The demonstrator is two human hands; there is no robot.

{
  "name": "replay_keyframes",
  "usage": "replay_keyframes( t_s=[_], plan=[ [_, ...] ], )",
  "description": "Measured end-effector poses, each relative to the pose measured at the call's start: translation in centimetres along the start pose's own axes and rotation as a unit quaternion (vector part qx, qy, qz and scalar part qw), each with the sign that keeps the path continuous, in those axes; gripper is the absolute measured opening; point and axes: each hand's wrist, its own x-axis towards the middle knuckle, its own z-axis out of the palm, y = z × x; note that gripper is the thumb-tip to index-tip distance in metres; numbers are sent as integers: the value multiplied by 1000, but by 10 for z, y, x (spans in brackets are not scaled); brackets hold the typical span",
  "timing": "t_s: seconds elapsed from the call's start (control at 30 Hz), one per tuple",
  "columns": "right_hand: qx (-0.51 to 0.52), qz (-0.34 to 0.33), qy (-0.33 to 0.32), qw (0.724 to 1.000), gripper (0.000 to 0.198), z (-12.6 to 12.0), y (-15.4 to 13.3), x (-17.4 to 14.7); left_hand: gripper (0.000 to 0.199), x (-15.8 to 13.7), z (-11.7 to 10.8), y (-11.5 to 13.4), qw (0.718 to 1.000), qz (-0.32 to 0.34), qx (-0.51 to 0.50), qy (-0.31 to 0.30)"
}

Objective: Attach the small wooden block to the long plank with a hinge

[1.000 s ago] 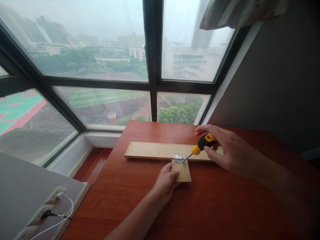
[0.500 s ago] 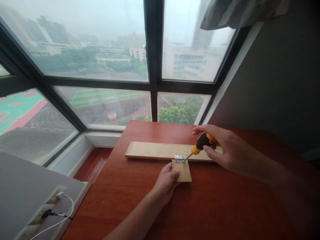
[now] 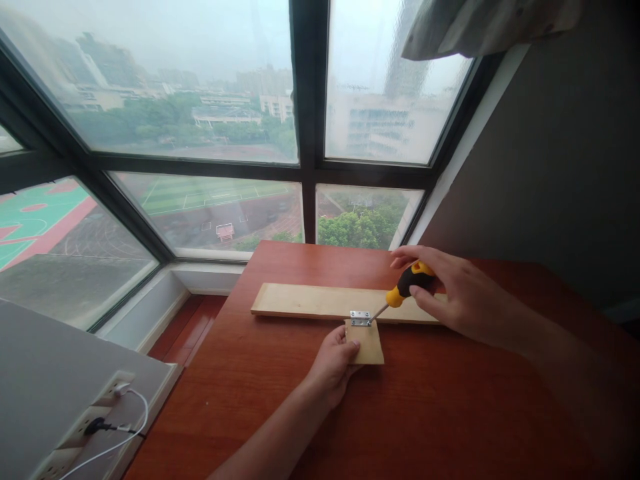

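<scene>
My left hand (image 3: 336,362) pinches a small pale wooden board (image 3: 367,347) by its left edge, thumb on top. A silver metal hinge (image 3: 360,319) lies at the board's far edge. My right hand (image 3: 445,287) is closed round the black and yellow handle of a screwdriver (image 3: 411,283), held at a slant. The screwdriver's tip meets the right end of the hinge, where a small screw seems to be; it is too small to make out clearly. Just behind lies a long pale wooden plank (image 3: 305,301), its right end partly hidden by my right hand.
Everything rests on a reddish-brown wooden table (image 3: 240,400). Dark-framed windows (image 3: 313,170) stand beyond its far edge. At lower left, a low white wall carries sockets (image 3: 95,417) with a white cable (image 3: 146,410) and a black plug. Cloth hangs at the upper right.
My right hand and the screwdriver handle have shifted slightly to the right and up, with the tip still at the hinge. My left hand and the small board stay almost in place.
</scene>
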Motion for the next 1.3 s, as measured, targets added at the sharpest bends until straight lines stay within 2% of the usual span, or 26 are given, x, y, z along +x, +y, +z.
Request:
replay_keyframes(
  t_s=[0.07,0.17,0.23,0.43,0.5,0.67,0.73,0.9,0.97,1.13,1.2,1.3],
  plan=[
    [-24,8,8,1000,41,2,1,0,32,0,0,0,1000,2,0,0],
    [-138,53,54,988,39,7,3,2,32,0,0,0,1000,4,-2,1],
    [-175,76,66,979,36,8,5,2,33,0,0,0,1000,5,-7,4],
    [-23,31,-2,999,36,1,5,0,35,2,-1,-1,1000,-1,-12,2],
    [-44,36,8,998,35,2,5,-1,36,2,-1,-1,1000,-1,-9,3],
    [-178,83,63,978,37,8,8,-1,34,2,-1,-2,1000,5,-3,4],
    [-163,86,57,981,33,7,9,-2,35,2,-1,-2,1000,3,-5,6],
    [-20,38,16,999,36,-1,8,-4,33,1,-1,-1,1000,3,-11,3],
    [-39,41,24,998,35,0,8,-4,33,1,-1,-1,1000,3,-9,2],
    [-186,95,69,975,35,8,11,-3,34,1,-1,-1,1000,3,-9,6],
    [-165,103,56,979,33,7,11,-4,35,1,-1,-1,1000,3,-9,7],
    [-59,73,24,995,33,1,8,-5,34,1,-1,-1,1000,3,-5,4]
  ],
)
